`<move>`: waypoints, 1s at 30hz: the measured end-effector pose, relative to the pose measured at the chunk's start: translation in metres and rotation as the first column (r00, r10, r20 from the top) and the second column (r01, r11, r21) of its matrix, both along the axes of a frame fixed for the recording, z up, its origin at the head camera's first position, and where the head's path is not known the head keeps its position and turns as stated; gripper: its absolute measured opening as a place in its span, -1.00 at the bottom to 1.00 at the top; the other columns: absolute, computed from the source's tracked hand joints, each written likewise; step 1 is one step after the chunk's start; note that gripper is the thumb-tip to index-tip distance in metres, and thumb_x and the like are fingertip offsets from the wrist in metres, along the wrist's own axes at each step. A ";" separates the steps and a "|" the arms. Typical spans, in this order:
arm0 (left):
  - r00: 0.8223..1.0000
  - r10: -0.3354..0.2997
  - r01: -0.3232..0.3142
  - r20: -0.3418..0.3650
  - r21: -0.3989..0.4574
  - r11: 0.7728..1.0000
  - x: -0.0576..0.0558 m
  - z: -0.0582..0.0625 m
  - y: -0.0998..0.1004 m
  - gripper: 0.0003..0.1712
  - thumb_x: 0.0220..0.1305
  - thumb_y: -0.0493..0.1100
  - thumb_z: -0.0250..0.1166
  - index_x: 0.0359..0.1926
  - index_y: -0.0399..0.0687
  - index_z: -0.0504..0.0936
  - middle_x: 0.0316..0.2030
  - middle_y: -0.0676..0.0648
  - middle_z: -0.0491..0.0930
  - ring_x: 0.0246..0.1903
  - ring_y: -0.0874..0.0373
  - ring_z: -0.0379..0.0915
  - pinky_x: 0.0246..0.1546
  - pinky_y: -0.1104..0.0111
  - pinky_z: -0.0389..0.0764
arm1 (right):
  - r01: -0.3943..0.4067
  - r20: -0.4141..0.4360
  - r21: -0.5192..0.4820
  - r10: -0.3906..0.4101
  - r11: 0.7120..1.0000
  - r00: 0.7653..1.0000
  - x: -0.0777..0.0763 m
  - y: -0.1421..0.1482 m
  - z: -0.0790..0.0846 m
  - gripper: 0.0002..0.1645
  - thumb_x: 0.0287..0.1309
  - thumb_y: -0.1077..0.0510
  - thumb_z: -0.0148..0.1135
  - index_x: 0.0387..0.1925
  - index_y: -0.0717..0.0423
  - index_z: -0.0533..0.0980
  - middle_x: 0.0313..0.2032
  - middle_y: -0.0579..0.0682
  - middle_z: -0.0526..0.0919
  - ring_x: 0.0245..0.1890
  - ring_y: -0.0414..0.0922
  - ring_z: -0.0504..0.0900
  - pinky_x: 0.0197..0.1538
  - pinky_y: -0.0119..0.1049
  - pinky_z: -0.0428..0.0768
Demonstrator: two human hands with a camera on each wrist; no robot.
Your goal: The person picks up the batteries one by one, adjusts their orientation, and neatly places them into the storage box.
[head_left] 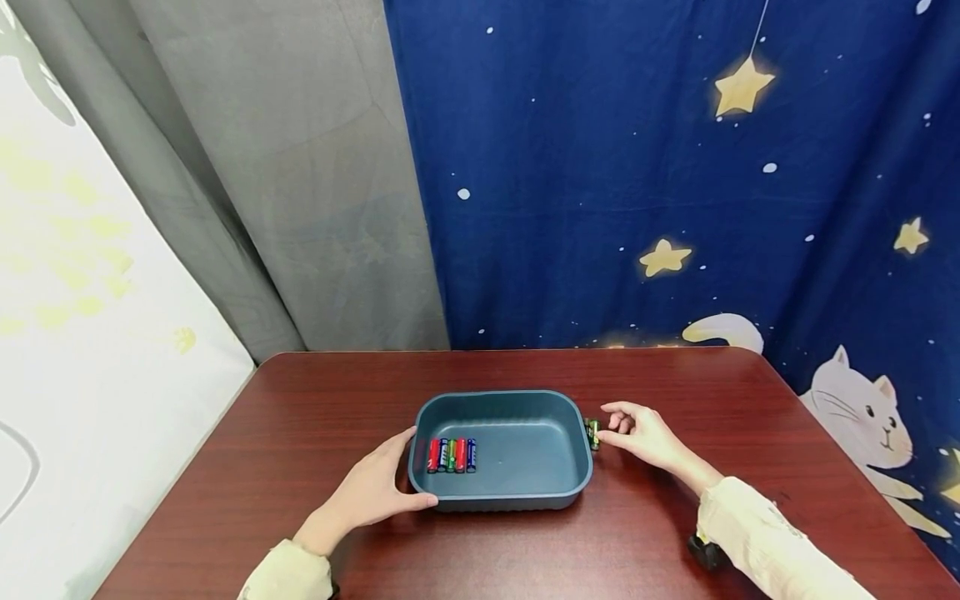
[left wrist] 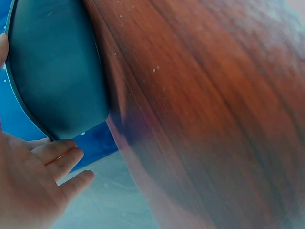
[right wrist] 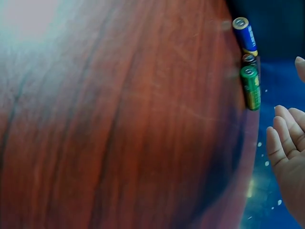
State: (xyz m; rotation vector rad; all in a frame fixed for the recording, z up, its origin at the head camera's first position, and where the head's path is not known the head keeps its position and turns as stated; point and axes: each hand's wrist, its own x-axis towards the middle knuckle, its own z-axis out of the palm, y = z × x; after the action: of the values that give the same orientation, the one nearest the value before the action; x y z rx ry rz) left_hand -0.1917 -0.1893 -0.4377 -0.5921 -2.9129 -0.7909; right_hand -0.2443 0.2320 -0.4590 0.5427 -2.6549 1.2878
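A blue-grey plastic basin [head_left: 525,492] stands on the table. Inside, near its left wall, several batteries [head_left: 452,456] in red, blue and green lie side by side. My left hand [head_left: 378,483] holds the basin's left end, thumb at the front rim and fingers along the left side. Just outside the right wall are more batteries: a green one [right wrist: 251,89], a dark one [right wrist: 249,59] and a blue one [right wrist: 245,36]. My right hand [head_left: 641,433] hovers beside them with fingers loosely bent, and in the right wrist view a gap separates it from the batteries.
The reddish-brown wooden table [head_left: 330,400] has rounded far corners. Behind it hang a grey curtain [head_left: 315,208] and a blue curtain [head_left: 570,167] with stars and a cat. A white printed cloth [head_left: 97,333] hangs along the left side.
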 end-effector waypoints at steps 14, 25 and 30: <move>1.000 0.002 -0.002 0.009 0.006 1.000 0.000 -0.001 -0.001 0.19 -0.30 0.46 0.32 0.32 -0.02 0.18 0.18 0.00 0.34 0.14 0.09 0.29 0.07 0.11 0.38 | -0.006 0.030 0.057 0.004 0.998 1.000 -0.003 -0.001 -0.015 -0.42 -0.20 0.12 0.44 -0.13 0.36 0.49 -0.46 0.01 0.48 -0.54 -0.26 0.41 -0.50 -0.47 0.40; 1.000 0.001 -0.001 0.001 0.009 1.000 0.000 -0.001 -0.001 0.17 -0.29 0.41 0.36 0.32 -0.02 0.18 0.17 0.01 0.35 0.13 0.10 0.29 0.07 0.11 0.38 | 0.006 -0.027 0.131 -0.002 0.991 1.000 -0.007 -0.003 -0.022 -0.41 -0.35 0.11 0.52 -0.19 0.27 0.53 -0.45 -0.08 0.46 -0.51 -0.24 0.38 -0.43 -0.45 0.38; 1.000 0.003 -0.003 0.001 0.007 1.000 0.000 -0.001 0.000 0.17 -0.29 0.40 0.37 0.32 -0.02 0.18 0.17 0.01 0.35 0.13 0.10 0.29 0.07 0.11 0.38 | 0.003 -0.061 0.165 0.008 0.986 0.998 -0.009 -0.004 -0.023 -0.42 -0.40 0.13 0.51 -0.22 0.27 0.53 -0.47 -0.09 0.44 -0.53 -0.24 0.36 -0.45 -0.45 0.36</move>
State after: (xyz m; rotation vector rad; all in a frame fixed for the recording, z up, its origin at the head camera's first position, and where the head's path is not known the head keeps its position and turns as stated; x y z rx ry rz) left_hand -0.1915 -0.1895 -0.4384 -0.5861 -2.9099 -0.8014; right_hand -0.2534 0.2276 -0.4822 0.5971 -2.7253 1.0389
